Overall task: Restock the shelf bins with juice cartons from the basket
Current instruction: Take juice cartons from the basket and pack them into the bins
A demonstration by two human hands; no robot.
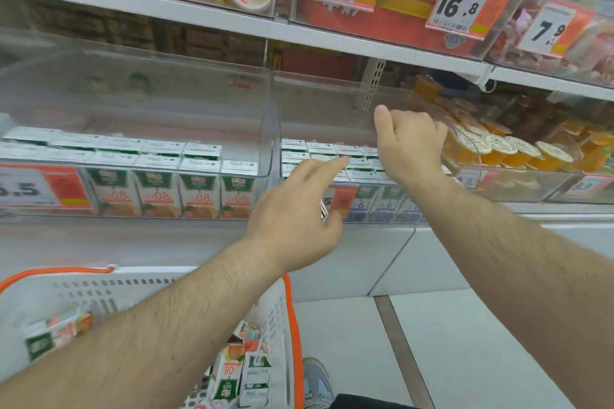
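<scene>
Both hands up at the middle bin (pixel 332 103), centre frame. My left hand (pixel 295 206) is spread, fingers over the cartons (pixel 332 153) inside, holding nothing. My right hand (pixel 410 139) is curled in a loose fist above that stock; can't tell if it grips anything. More cartons sit in the basket (pixel 279 315), bottom left, under my left forearm.

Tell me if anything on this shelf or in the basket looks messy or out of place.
On the shelf nothing stands out: the cartons in the left bin and the middle bin stand upright in even rows. The only disorder is in the basket, where the loose cartons lie tipped at different angles, some upside down.
</scene>
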